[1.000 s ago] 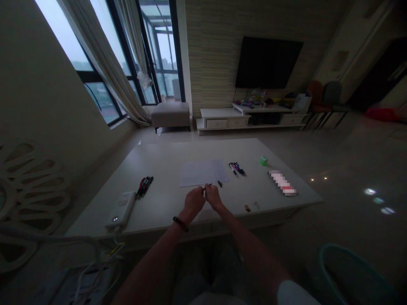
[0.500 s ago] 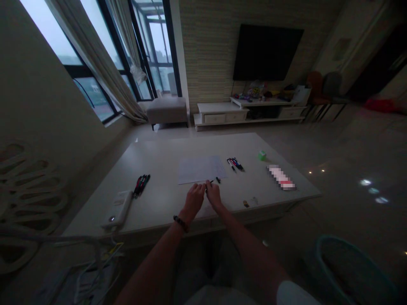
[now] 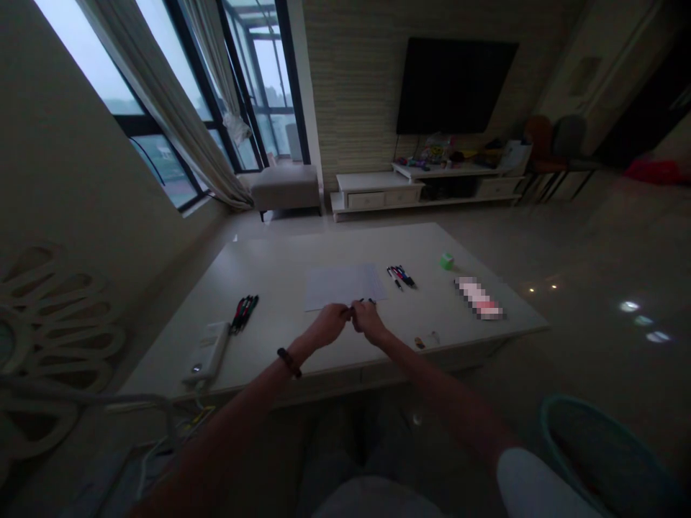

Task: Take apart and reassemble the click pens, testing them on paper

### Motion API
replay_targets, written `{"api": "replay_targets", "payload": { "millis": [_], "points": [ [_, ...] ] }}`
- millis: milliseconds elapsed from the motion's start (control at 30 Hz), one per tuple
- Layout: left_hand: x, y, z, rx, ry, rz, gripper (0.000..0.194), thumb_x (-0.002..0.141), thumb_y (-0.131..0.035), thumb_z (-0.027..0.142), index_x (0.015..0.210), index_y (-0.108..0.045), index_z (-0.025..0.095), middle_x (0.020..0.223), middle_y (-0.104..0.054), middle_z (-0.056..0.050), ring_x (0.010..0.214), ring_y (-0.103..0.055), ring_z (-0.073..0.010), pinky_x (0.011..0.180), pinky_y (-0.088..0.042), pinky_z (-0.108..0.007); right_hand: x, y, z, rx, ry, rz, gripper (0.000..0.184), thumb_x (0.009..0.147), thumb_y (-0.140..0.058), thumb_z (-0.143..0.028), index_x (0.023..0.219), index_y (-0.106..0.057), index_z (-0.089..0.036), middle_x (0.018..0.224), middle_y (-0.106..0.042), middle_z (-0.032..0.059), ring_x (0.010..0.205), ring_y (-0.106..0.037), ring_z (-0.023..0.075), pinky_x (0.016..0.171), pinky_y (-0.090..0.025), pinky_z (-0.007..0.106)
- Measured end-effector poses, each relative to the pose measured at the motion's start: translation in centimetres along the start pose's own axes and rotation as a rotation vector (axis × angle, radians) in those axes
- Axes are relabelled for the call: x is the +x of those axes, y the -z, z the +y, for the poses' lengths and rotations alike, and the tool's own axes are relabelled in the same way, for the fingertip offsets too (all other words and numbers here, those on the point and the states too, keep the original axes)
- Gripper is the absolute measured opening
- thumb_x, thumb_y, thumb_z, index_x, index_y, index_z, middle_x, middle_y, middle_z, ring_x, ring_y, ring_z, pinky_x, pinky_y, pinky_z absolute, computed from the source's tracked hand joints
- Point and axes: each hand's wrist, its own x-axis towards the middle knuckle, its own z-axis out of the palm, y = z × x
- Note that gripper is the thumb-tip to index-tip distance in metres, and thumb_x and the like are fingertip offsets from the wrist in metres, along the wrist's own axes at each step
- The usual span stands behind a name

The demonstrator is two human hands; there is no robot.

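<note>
My left hand (image 3: 329,324) and my right hand (image 3: 370,322) meet fingertip to fingertip over the white table (image 3: 291,352), just in front of the near edge of a sheet of paper (image 3: 342,285). Both are closed in a pinch on a dark, thin pen, mostly hidden by the fingers. A short black piece (image 3: 372,301) shows just beyond my right fingers. To the right of the paper lies a group of pens (image 3: 402,277), and farther left another bundle of dark pens (image 3: 245,314).
A white power strip (image 3: 209,351) lies at the table's left edge. On the right are a green-and-white small box (image 3: 446,261), a pixelated flat item (image 3: 479,298) and a small brown object (image 3: 419,343). A teal-rimmed basket (image 3: 545,424) stands on the floor at right.
My hands have turned more level and my elbows have spread outward. The dark tip that stuck out between the fingers is now hidden. The view has shifted slightly.
</note>
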Motion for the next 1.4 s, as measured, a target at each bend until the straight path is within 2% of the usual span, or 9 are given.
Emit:
{"api": "replay_targets", "payload": {
  "millis": [100,200,367,500,633,800,900,1167,1400],
  "points": [
    [1.1,1.4,-0.8,-0.298,-0.037,-0.134,0.038,0.087,-0.035,0.038,0.076,-0.059,0.012,0.061,-0.057,-0.001,0.051,-0.046,-0.0079,0.051,-0.036,-0.021,0.5,1.4,-0.7,0.107,0.005,-0.149,0.041,0.08,-0.038,-0.044,0.051,-0.049,-0.016,0.04,-0.04,-0.0034,0.038,-0.036,0.008,0.041,-0.026,0.021],
    [2.0,0.9,-2.2,-0.287,-0.066,-0.043,0.03,0.084,-0.042,0.035,0.077,-0.06,0.012,0.066,-0.059,-0.001,0.056,-0.049,-0.0083,0.055,-0.038,-0.021,0.8,2.3,-0.7,0.17,-0.039,-0.235,0.038,0.075,-0.046,-0.05,0.059,-0.049,-0.016,0.043,-0.041,-0.0052,0.037,-0.035,0.0066,0.039,-0.025,0.019],
    [1.6,-3.6,-4.9,-0.001,-0.04,0.256,0.021,0.084,-0.044,0.025,0.084,-0.063,0.016,0.079,-0.062,-0.004,0.071,-0.054,-0.0122,0.066,-0.038,-0.024,0.7,1.8,2.1,0.163,-0.089,-0.125,0.044,0.072,-0.05,-0.058,0.06,-0.05,-0.016,0.042,-0.041,-0.0063,0.034,-0.034,0.0055,0.035,-0.024,0.018],
    [0.7,-6.7,-6.2,0.104,-0.015,0.336,0.018,0.086,-0.044,0.022,0.088,-0.062,0.019,0.085,-0.061,-0.004,0.079,-0.054,-0.0138,0.071,-0.037,-0.026,0.5,1.0,4.8,0.136,-0.144,-0.141,0.045,0.067,-0.055,-0.06,0.059,-0.05,-0.016,0.045,-0.047,-0.0046,0.034,-0.038,0.0059,0.034,-0.027,0.018],
    [0.0,-8.1,-6.8,0.203,0.007,0.38,0.017,0.087,-0.044,0.023,0.091,-0.06,0.02,0.088,-0.059,-0.004,0.086,-0.053,-0.0158,0.074,-0.034,-0.028,0.7,1.2,6.0,0.026,-0.139,-0.197,0.042,0.069,-0.057,-0.056,0.059,-0.053,-0.015,0.049,-0.054,-0.0012,0.035,-0.044,0.0061,0.034,-0.03,0.018],
    [-0.6,-9.0,-7.2,0.294,0.019,0.356,0.018,0.09,-0.039,0.024,0.095,-0.056,0.021,0.091,-0.057,-0.004,0.088,-0.05,-0.0165,0.076,-0.033,-0.03,1.0,1.7,6.7,-0.003,-0.097,-0.269,0.035,0.067,-0.063,-0.049,0.067,-0.059,-0.014,0.06,-0.062,0.0014,0.042,-0.052,0.0083,0.037,-0.035,0.017],
    [-0.6,-9.3,-7.2,0.339,-0.003,0.363,0.017,0.09,-0.039,0.024,0.095,-0.055,0.021,0.092,-0.057,-0.004,0.088,-0.049,-0.0173,0.076,-0.032,-0.031,1.1,1.8,7.0,-0.021,-0.083,-0.273,0.037,0.07,-0.06,-0.049,0.062,-0.059,-0.013,0.057,-0.061,0.0025,0.041,-0.052,0.0084,0.039,-0.037,0.018],
    [-0.5,-9.5,-7.2,0.379,-0.014,0.382,0.016,0.089,-0.041,0.025,0.095,-0.055,0.021,0.092,-0.056,-0.005,0.089,-0.048,-0.018,0.078,-0.032,-0.032,1.4,1.7,7.1,-0.026,-0.059,-0.288,0.031,0.065,-0.067,-0.043,0.072,-0.063,-0.013,0.065,-0.065,0.0036,0.044,-0.056,0.0095,0.043,-0.042,0.019],
    [-0.5,-9.6,-7.3,0.381,-0.048,0.395,0.015,0.089,-0.042,0.023,0.095,-0.055,0.021,0.092,-0.055,-0.004,0.087,-0.048,-0.0179,0.076,-0.032,-0.032,1.3,2.0,7.2,-0.029,-0.112,-0.299,0.032,0.065,-0.068,-0.043,0.072,-0.061,-0.013,0.065,-0.065,0.0042,0.044,-0.058,0.0105,0.036,-0.037,0.017]
  ]
}}
